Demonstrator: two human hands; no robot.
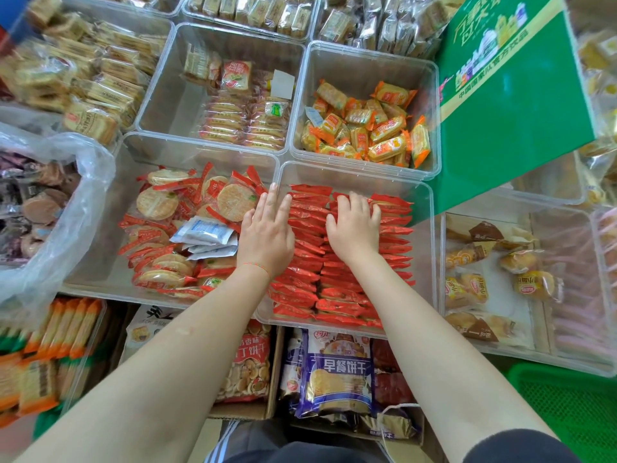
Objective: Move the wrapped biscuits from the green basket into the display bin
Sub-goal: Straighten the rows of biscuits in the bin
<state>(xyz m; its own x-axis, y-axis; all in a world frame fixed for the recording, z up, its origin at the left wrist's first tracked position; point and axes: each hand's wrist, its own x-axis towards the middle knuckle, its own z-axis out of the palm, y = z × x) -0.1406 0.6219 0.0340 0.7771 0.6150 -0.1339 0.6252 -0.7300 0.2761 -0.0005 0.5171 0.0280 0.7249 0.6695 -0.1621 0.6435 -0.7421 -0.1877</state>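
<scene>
A clear plastic display bin [429, 208] in the middle holds rows of red-wrapped biscuits [300, 282] standing on edge. My left hand [267, 232] lies flat with straight fingers along the bin's left side, touching the left row. My right hand [355, 228] rests on top of the middle rows, its fingers bent down over the packets; I cannot tell whether it grips any. The green basket [564, 406] shows only as a mesh corner at the lower right, and its contents are out of view.
Clear bins surround the middle one: loose round biscuits in red wrappers [173, 228] to the left, orange packets [367, 128] behind, buns [484, 279] to the right. A green carton [510, 105] leans at the back right. Bagged biscuits [334, 372] sit in boxes below.
</scene>
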